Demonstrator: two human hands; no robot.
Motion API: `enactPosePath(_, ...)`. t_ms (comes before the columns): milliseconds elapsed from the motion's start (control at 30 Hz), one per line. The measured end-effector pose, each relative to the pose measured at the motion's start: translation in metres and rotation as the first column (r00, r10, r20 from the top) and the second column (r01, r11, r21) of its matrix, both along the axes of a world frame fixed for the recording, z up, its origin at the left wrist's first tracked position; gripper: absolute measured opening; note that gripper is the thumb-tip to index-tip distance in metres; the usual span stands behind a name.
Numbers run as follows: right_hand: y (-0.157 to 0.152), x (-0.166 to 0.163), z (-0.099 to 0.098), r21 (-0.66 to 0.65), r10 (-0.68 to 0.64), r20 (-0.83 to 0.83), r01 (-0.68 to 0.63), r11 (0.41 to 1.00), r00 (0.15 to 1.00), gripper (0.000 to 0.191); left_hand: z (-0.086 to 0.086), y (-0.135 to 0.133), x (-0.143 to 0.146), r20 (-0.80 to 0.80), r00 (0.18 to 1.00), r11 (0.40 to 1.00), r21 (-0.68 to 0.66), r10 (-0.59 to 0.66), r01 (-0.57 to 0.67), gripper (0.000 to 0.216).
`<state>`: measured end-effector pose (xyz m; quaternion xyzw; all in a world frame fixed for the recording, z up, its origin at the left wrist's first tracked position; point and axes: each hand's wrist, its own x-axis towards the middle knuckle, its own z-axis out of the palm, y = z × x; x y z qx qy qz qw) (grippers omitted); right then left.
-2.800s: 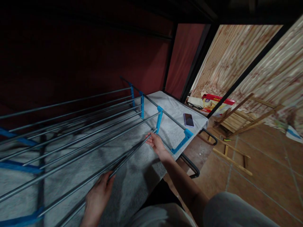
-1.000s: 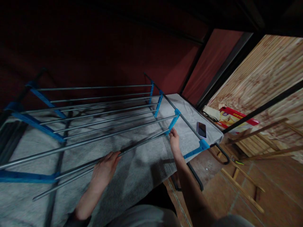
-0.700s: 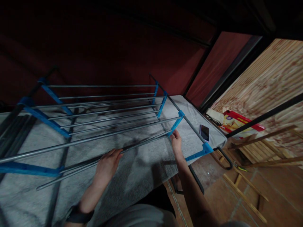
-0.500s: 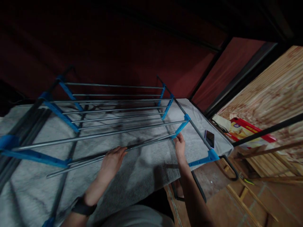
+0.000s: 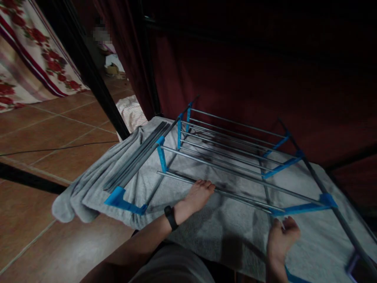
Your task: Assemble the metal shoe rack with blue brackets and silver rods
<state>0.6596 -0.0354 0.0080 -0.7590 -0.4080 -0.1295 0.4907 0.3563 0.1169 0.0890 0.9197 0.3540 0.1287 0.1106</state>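
Note:
A rack of grey metal rods (image 5: 232, 157) joined by blue plastic brackets (image 5: 161, 157) lies flat on a grey towel (image 5: 235, 232). My left hand (image 5: 197, 195), with a black band on the wrist, rests on the nearest pair of rods (image 5: 235, 196), its fingers laid over them. My right hand (image 5: 282, 234) is curled at the right end of those rods, just under a blue bracket (image 5: 297, 208). A bundle of loose dark rods (image 5: 137, 155) lies on the towel's left side, beside another blue corner piece (image 5: 120, 198).
Brown floor tiles (image 5: 44, 133) spread to the left, with a floral cloth (image 5: 26, 51) and a striped cloth (image 5: 131, 112) beyond a black post (image 5: 88, 74). A dark red curtain (image 5: 250, 78) hangs behind the rack. A phone's corner (image 5: 355, 267) shows at bottom right.
The view has swung left, so the rack's left end and the loose rods now show. Both hands stay at the nearest rods, the right one now a little below the rod end.

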Motion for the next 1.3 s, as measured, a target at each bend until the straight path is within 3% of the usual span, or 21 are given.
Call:
enactPosePath(67, 0.003, -0.028, 0.009, -0.004, -0.046, 0.06, 0.046, 0.999, 0.997, 0.051, -0.001, 0.0, 0.0, -0.001, 1.0, 1.0, 0.017, -0.018, 0.018, 0.022)
enactPosePath(133, 0.014, -0.054, 0.018, -0.096, 0.112, 0.156, -0.098, 0.991, 0.981, 0.045, -0.002, 0.001, 0.0, -0.002, 1.0, 0.999, 0.046, -0.03, 0.03, 0.021)
enactPosePath(200, 0.031, -0.076, 0.027, -0.205, 0.319, 0.249, -0.272, 0.94, 0.915, 0.042, -0.003, 0.003, 0.001, 0.005, 1.0, 0.996, 0.081, -0.031, 0.031, 0.021)
enactPosePath(267, 0.049, -0.09, 0.032, -0.278, 0.431, 0.321, -0.351, 0.894, 0.843, 0.042, -0.003, 0.005, 0.002, 0.018, 0.999, 0.994, 0.106, -0.03, 0.027, 0.021)
enactPosePath(500, 0.079, -0.087, 0.029, -0.473, 0.58, 0.401, -0.383, 0.794, 0.709, 0.042, 0.004, 0.006, -0.001, 0.091, 0.994, 0.983, 0.182, -0.051, 0.034, 0.017)
enactPosePath(633, 0.081, -0.08, 0.028, -0.483, 0.59, 0.42, -0.38, 0.789, 0.69, 0.041, -0.007, -0.004, -0.029, 0.35, 0.934, 0.963, 0.217, 0.077, -0.161, 0.019)
enactPosePath(733, 0.082, -0.079, 0.03, -0.484, 0.595, 0.428, -0.383, 0.787, 0.68, 0.039, -0.024, -0.004, -0.067, 0.531, 0.77, 0.881, 0.088, 0.352, -0.464, 0.019)
enactPosePath(833, 0.082, -0.079, 0.031, -0.474, 0.596, 0.434, -0.391, 0.789, 0.675, 0.038, -0.038, 0.014, -0.101, 0.658, 0.418, 0.655, -0.153, 0.626, -0.74, 0.02)
enactPosePath(900, 0.082, -0.078, 0.031, -0.458, 0.588, 0.443, -0.394, 0.797, 0.677, 0.037, -0.044, 0.032, -0.114, 0.701, 0.246, 0.558, -0.255, 0.669, -0.79, 0.036)
enactPosePath(967, 0.083, -0.078, 0.031, -0.444, 0.581, 0.453, -0.394, 0.805, 0.676, 0.035, -0.046, 0.05, -0.12, 0.756, 0.195, 0.577, -0.28, 0.625, -0.767, 0.052)
enactPosePath(1033, 0.083, -0.078, 0.032, -0.44, 0.578, 0.463, -0.392, 0.808, 0.672, 0.034, -0.045, 0.065, -0.121, 0.814, 0.183, 0.645, -0.277, 0.551, -0.713, 0.057)
enactPosePath(1167, 0.085, -0.078, 0.035, -0.436, 0.572, 0.467, -0.388, 0.812, 0.674, 0.034, -0.036, 0.084, -0.117, 0.856, 0.163, 0.745, -0.314, 0.49, -0.589, 0.047)
enactPosePath(1300, 0.087, -0.08, 0.037, -0.426, 0.563, 0.465, -0.384, 0.819, 0.684, 0.034, -0.034, 0.093, -0.116, 0.871, 0.084, 0.769, -0.376, 0.483, -0.517, 0.036)
